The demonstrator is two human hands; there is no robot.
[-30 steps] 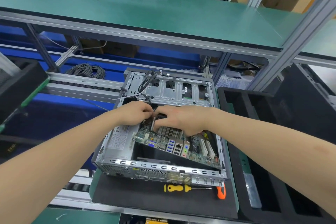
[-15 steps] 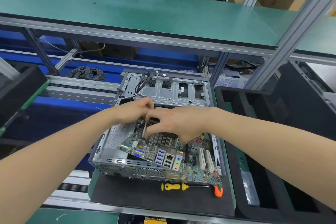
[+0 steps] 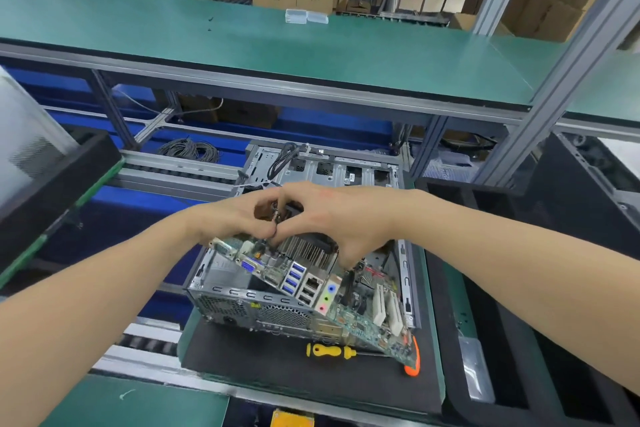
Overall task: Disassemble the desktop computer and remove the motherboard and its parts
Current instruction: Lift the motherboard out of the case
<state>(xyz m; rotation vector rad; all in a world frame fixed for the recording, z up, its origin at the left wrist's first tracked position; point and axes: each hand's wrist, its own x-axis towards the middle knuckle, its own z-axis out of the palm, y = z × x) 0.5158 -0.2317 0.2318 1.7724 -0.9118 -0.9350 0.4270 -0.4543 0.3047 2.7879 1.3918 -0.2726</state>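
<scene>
The green motherboard (image 3: 349, 308) with its finned heatsink (image 3: 304, 250) is lifted out of the open metal computer case (image 3: 221, 302) and tilts down to the right, its port row facing me. My left hand (image 3: 235, 215) grips the board's upper left edge. My right hand (image 3: 339, 218) holds the heatsink from above, fingers curled round its right side. The two hands touch at the fingertips. The case sits on a black mat (image 3: 263, 360).
A yellow-handled screwdriver (image 3: 329, 351) and an orange-handled tool (image 3: 412, 362) lie on the mat in front of the case. A black foam tray (image 3: 485, 402) stands at the right, another black tray (image 3: 52, 184) at the left. A green shelf (image 3: 242, 45) runs overhead behind.
Both hands have raised the motherboard out of the case toward me; its right end now hangs over the case's front edge above the screwdriver.
</scene>
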